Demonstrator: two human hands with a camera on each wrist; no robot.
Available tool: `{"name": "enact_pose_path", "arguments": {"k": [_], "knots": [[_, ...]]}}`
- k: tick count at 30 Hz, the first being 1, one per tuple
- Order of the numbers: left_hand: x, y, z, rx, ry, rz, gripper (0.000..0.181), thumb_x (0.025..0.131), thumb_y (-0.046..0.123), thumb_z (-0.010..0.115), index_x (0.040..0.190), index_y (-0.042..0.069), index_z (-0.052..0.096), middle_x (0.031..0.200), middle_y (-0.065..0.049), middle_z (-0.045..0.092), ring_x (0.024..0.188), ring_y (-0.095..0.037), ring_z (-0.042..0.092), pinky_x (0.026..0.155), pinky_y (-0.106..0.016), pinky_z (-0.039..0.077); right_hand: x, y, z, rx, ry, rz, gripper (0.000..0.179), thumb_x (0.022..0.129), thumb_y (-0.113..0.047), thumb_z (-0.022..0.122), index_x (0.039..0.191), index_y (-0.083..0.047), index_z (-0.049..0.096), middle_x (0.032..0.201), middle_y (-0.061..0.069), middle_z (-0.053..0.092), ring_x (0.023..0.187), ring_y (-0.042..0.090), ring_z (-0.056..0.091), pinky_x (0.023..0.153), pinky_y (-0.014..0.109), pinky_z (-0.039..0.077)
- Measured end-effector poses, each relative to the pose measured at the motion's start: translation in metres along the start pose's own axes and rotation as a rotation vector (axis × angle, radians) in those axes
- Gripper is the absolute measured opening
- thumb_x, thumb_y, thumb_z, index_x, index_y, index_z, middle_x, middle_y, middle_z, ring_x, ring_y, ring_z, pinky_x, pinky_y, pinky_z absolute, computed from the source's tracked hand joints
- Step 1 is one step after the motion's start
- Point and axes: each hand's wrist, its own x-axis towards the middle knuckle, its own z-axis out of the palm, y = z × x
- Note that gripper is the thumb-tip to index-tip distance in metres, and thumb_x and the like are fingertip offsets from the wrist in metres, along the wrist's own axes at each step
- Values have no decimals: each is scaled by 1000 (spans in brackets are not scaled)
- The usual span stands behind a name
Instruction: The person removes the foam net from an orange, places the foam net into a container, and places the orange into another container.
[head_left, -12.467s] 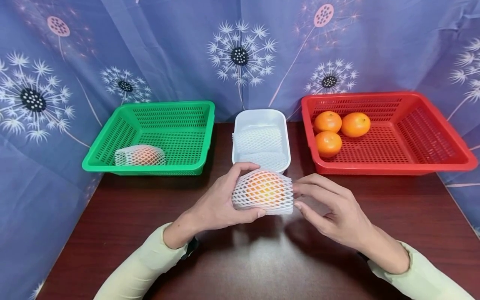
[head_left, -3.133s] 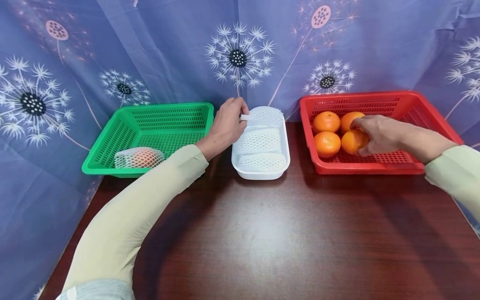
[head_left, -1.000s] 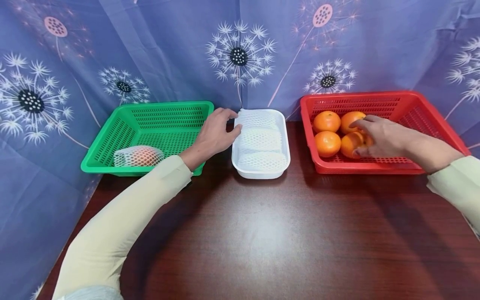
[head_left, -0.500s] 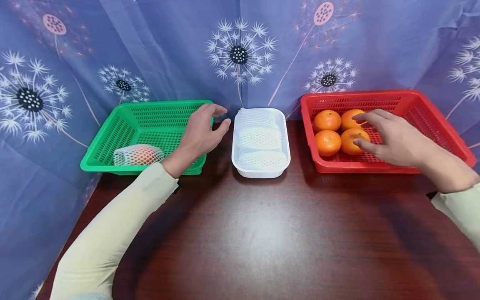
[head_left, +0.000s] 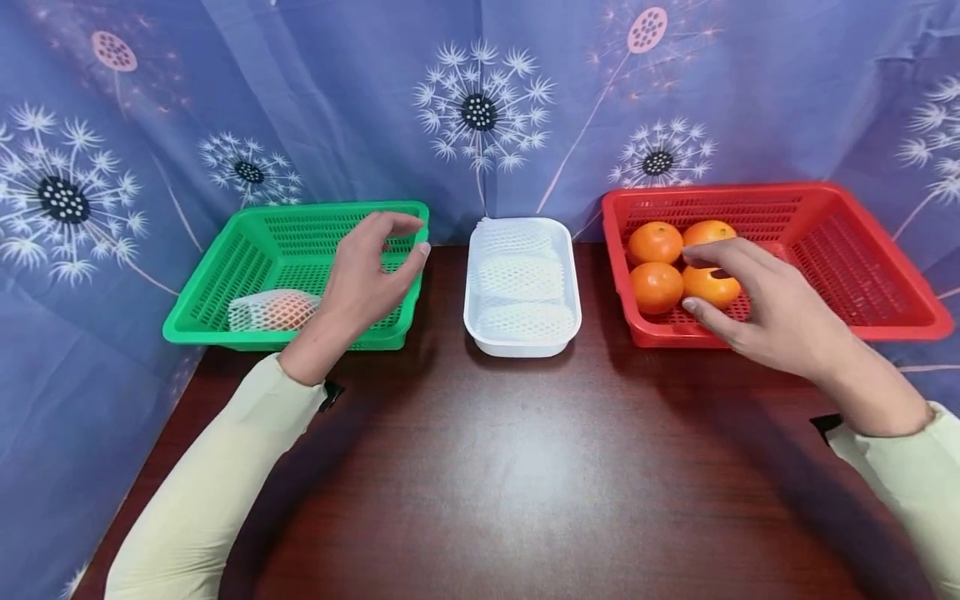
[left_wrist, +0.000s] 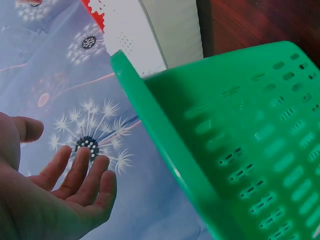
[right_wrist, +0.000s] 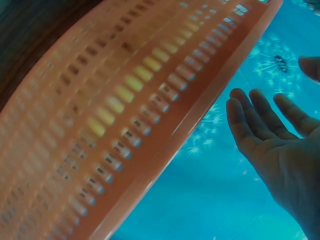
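Observation:
My left hand [head_left: 363, 275] hovers in front of the green basket [head_left: 360, 336], fingers relaxed with thumb and fingertips apart, holding nothing. Inside that basket lies one fruit [head_left: 281, 311] in a white foam net. At the red basket [head_left: 750, 200], my right hand [head_left: 783, 308] is loosely spread over its near side, also with nothing in it. Several bare oranges [head_left: 656, 287] sit grouped at the left end of that basket; the hand partly overlaps them in the head view. Between the baskets, a white tray [head_left: 522, 350] holds white foam net sleeves [head_left: 520, 277] laid across it.
All three containers stand in a row along the back of a dark wood table [head_left: 517, 500]. Right behind them hangs a blue curtain [head_left: 360, 100] printed with dandelions. Black straps [head_left: 330, 395] show at the cuffs.
A net-wrapped orange held earlier is out of my hands; another bare orange and another net now lie in the red basket and tray. Both hands have let go and drawn back toward me.

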Motion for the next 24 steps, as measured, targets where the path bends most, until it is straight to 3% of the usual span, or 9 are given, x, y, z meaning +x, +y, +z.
{"name": "enact_pose_path", "arguments": {"k": [9, 13, 15, 19, 21, 24], "knots": [[-23, -3, -16, 16, 38, -9, 33, 104, 28, 68, 133, 11, 70, 131, -6, 68, 124, -24, 62, 105, -46, 48, -9, -25, 11, 76, 100, -85, 72, 72, -4, 89, 140, -6, 64, 136, 8, 66, 122, 14, 56, 107, 9, 34], [-31, -4, -23, 15, 57, -4, 33, 104, 29, 68, 132, 11, 70, 130, -6, 68, 123, -24, 61, 105, -48, 48, -15, -36, 13, 105, 118, -110, 71, 73, -5, 87, 140, -4, 64, 135, 10, 65, 125, 14, 55, 110, 11, 34], [-37, -6, -25, 5, 66, -4, 33, 104, 28, 68, 131, 10, 71, 130, -6, 69, 123, -23, 61, 104, -48, 48, -18, -42, 15, 125, 124, -122, 66, 79, -13, 86, 141, -4, 64, 135, 11, 65, 127, 15, 55, 113, 14, 34], [-49, -8, -29, -25, 83, -13, 32, 103, 27, 69, 130, 10, 71, 129, -5, 69, 123, -23, 62, 103, -49, 47, -23, -53, 19, 159, 147, -146, 61, 97, -43, 74, 140, -1, 65, 134, 14, 66, 130, 14, 56, 117, 18, 34], [-55, -8, -30, -41, 97, -14, 31, 103, 26, 70, 129, 10, 72, 129, -4, 70, 123, -23, 62, 102, -49, 47, -26, -58, 21, 173, 156, -153, 67, 100, -55, 64, 139, 1, 65, 135, 16, 65, 131, 14, 56, 117, 19, 34], [-65, -7, -32, -53, 119, -9, 29, 102, 23, 71, 129, 11, 72, 127, -3, 70, 121, -23, 62, 102, -47, 48, -29, -66, 24, 187, 164, -157, 69, 101, -57, 61, 137, 2, 66, 135, 17, 65, 131, 14, 56, 116, 19, 34]]}}
